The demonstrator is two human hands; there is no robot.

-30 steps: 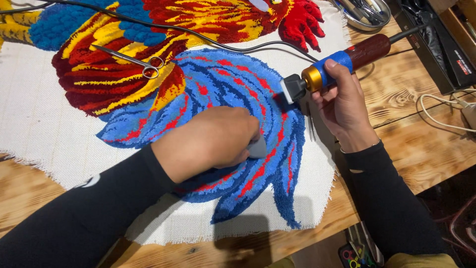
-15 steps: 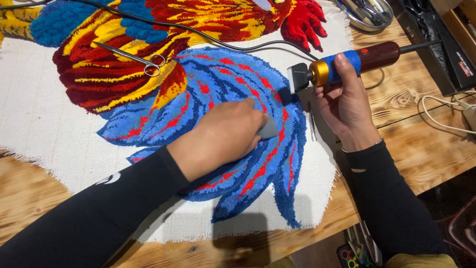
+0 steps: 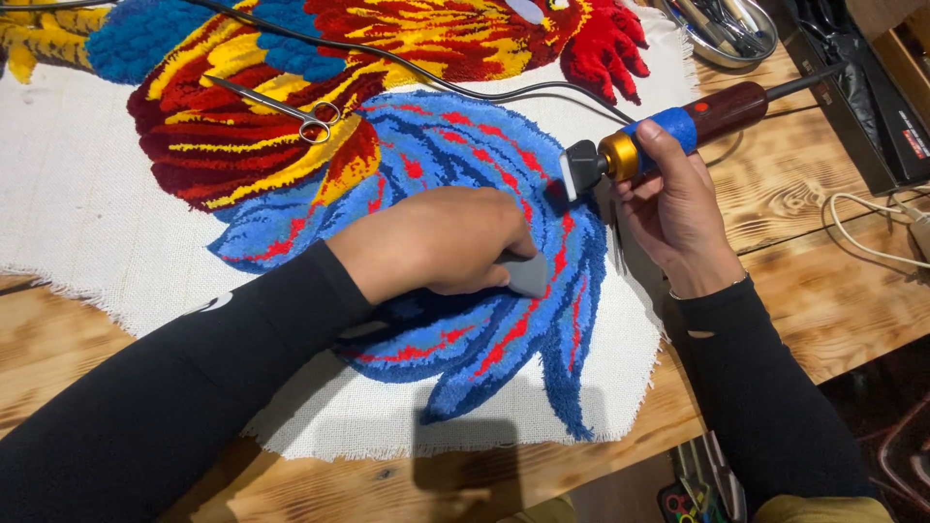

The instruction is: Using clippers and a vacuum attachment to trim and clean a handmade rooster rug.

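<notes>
A tufted rooster rug point(image 3: 426, 145) in blue, red and yellow lies on white backing cloth point(image 3: 87, 223) on a wooden table. My left hand point(image 3: 436, 242) rests on the blue tail part and grips a small grey tool point(image 3: 526, 274). My right hand point(image 3: 673, 208) holds a corded electric trimmer point(image 3: 668, 134) with a blue grip, gold collar and dark red body. Its black head touches the blue pile just right of my left hand.
Steel scissors point(image 3: 281, 105) lie on the red and yellow part of the rug. A black cable point(image 3: 407, 68) crosses the rug. A metal dish of tools point(image 3: 727, 24) sits at the back right, a black box point(image 3: 862, 87) beside it, white cords point(image 3: 872, 223) at right.
My left hand with the grey tool has slid a little down and right along the blue tail. The trimmer has tilted and its head has come down onto the pile.
</notes>
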